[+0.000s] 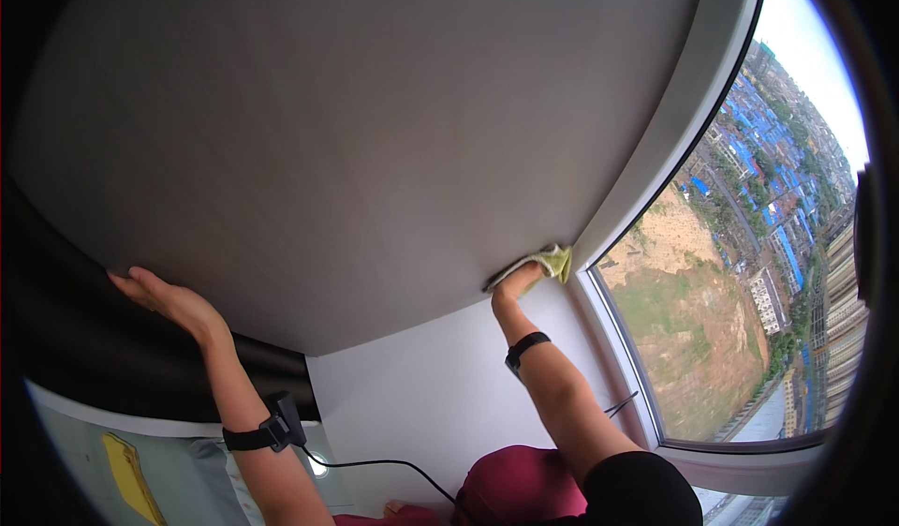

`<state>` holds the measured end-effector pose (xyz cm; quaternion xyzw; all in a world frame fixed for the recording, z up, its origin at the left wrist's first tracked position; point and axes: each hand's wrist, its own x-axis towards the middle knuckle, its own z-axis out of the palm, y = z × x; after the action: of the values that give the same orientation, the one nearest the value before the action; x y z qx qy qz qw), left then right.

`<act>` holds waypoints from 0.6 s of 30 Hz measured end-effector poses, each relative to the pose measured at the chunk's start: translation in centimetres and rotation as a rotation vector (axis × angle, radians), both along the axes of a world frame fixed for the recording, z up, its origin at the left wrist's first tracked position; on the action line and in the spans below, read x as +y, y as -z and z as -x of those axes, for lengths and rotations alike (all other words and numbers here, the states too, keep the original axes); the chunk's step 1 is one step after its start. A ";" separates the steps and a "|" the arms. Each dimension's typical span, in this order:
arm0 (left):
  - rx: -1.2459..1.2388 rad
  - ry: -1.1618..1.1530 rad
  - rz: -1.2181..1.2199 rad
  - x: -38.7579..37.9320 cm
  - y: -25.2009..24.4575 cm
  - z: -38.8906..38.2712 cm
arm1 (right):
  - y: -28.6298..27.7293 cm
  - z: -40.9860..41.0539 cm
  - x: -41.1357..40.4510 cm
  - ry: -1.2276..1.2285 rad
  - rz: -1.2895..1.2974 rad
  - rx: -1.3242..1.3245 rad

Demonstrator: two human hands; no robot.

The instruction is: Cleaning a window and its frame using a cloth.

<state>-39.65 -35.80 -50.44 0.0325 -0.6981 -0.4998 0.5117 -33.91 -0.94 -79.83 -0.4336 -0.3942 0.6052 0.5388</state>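
Observation:
My right hand (518, 281) presses a green cloth (557, 262) with a pale edge against a large grey panel (365, 146), at its lower right corner beside the window frame. The cloth partly hides the fingers. My left hand (165, 301) rests at the panel's lower left edge with nothing seen in it; its fingers are extended, with the tips against or just past the edge. A black band is on each forearm, and the left one carries a small device with a black cable (379, 463).
A white window frame (635, 153) curves along the right, with a high view over land and buildings outside. Below the panel are a white surface (407, 399) and dark glossy material (105, 357). A yellow object (130, 480) lies at the lower left. My bent knee (520, 484) shows at the bottom.

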 end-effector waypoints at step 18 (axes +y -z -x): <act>0.091 0.019 0.013 0.1 0.3 -0.9 | -18.1 2.7 -10.6 0.080 0.069 -0.051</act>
<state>-38.77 -35.72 -50.70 -0.0004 -0.6777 -0.5009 0.5384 -36.60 -11.50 -61.77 -0.4826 -0.3690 0.5852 0.5371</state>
